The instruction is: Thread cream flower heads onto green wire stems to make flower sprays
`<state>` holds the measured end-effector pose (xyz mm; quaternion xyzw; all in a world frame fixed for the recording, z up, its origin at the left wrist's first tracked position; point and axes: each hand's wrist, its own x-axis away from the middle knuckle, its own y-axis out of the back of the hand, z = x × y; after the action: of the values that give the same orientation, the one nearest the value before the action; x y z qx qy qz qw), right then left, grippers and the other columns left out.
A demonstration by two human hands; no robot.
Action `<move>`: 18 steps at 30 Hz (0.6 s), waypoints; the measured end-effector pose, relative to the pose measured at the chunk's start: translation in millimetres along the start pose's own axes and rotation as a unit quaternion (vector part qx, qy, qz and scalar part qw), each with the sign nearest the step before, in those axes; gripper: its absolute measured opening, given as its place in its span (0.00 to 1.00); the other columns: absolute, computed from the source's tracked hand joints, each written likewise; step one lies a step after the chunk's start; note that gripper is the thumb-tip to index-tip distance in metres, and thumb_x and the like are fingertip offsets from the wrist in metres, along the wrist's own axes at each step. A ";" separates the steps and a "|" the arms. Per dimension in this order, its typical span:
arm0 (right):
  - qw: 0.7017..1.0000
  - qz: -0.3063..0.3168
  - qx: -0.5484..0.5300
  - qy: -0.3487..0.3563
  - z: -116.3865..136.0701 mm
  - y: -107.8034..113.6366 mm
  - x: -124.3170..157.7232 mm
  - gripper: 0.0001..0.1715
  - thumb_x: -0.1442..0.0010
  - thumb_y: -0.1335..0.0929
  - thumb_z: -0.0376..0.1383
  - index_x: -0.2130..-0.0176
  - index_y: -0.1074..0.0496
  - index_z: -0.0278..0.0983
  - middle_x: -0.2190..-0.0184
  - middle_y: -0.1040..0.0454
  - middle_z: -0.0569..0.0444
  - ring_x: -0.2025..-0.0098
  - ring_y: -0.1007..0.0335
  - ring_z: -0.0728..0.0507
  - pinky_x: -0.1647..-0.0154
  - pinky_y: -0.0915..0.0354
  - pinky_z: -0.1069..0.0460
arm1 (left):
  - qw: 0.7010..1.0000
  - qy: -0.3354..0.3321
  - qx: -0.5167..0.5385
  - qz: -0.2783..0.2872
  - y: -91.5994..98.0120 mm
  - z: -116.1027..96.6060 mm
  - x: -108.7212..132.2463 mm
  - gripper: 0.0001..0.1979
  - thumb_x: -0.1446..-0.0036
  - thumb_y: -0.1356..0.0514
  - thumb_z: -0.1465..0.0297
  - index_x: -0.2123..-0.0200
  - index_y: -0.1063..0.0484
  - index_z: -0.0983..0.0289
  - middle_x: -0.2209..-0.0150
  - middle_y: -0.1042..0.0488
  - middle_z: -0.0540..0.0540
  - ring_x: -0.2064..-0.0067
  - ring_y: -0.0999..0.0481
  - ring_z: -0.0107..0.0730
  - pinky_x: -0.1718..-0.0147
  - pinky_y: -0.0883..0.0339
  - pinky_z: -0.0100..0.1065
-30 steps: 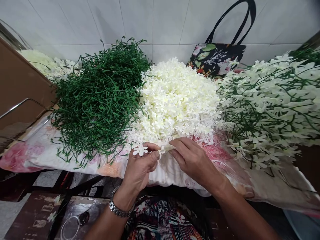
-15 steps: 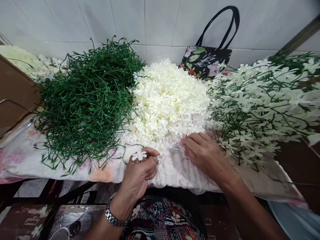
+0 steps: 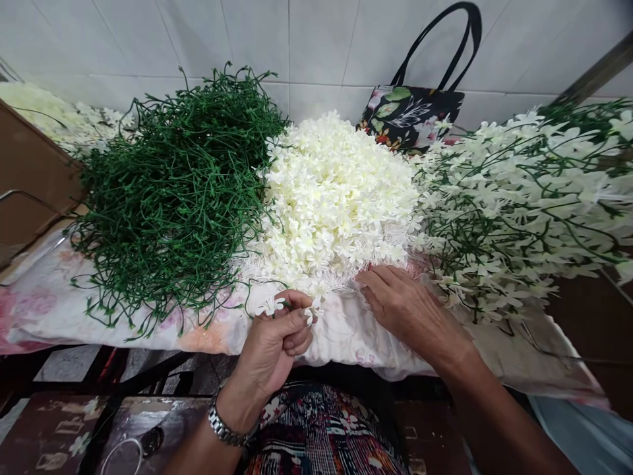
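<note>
My left hand (image 3: 279,336) is closed in a pinch on an artificial flower stem; its thin green stalk arches to the left. White blossoms (image 3: 271,305) show above the thumb, and another stands at the fingertips. To the right, my right hand (image 3: 403,309) has its fingers pressed together at the front edge of the white pile, by thin white stamens (image 3: 341,280). Whatever those fingers pinch is too small or hidden. Just beyond both hands rises a heap of loose white flower heads (image 3: 341,191). A tangle of bare green plastic stems (image 3: 178,191) lies to the left.
Finished-looking white flower sprays (image 3: 514,204) spread over the right end of the cloth-covered table (image 3: 341,343). A floral handbag (image 3: 410,115) leans against the tiled wall (image 3: 321,46). On the left stands a cardboard box (image 3: 34,178), with more pale flowers (image 3: 54,112) behind it.
The blossoms in my left hand have turned, and a white one now shows more clearly at its fingertips. My right hand stays at the pile's edge, its fingers slightly shifted.
</note>
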<state>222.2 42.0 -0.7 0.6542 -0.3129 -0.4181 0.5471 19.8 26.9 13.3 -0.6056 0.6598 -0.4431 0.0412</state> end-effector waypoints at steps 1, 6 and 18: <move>1.000 -0.002 0.004 -0.004 0.2 -0.8 0.2 0.07 0.42 0.37 0.26 0.66 0.31 0.33 0.70 0.31 0.49 0.64 0.36 0.43 0.65 0.44 0.51 | 1.000 0.003 0.007 0.011 1.1 0.2 0.2 0.11 0.69 0.31 0.74 0.78 0.30 0.68 0.85 0.39 0.43 0.87 0.50 0.10 0.86 0.61 0.21; 1.000 -0.007 -0.007 -0.016 -3.3 -3.1 5.1 0.08 0.41 0.38 0.28 0.71 0.33 0.35 0.72 0.31 0.49 0.67 0.35 0.43 0.67 0.43 0.51 | 0.998 0.009 0.043 0.051 7.5 1.9 2.8 0.09 0.67 0.33 0.75 0.79 0.30 0.68 0.80 0.30 0.50 0.88 0.49 0.10 0.87 0.60 0.20; 0.817 -0.197 -0.540 -0.057 64.2 34.8 12.1 0.07 0.42 0.36 0.27 0.65 0.34 0.39 0.70 0.30 0.57 0.66 0.32 0.51 0.66 0.34 0.56 | 0.996 0.001 0.045 0.072 1.4 16.6 5.4 0.10 0.66 0.31 0.72 0.80 0.30 0.67 0.88 0.40 0.44 0.86 0.51 0.13 0.86 0.57 0.21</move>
<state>172.3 -4.8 27.5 0.2768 0.0676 -0.6552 0.6996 27.1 13.4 4.9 -0.5532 0.6815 -0.4687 0.0995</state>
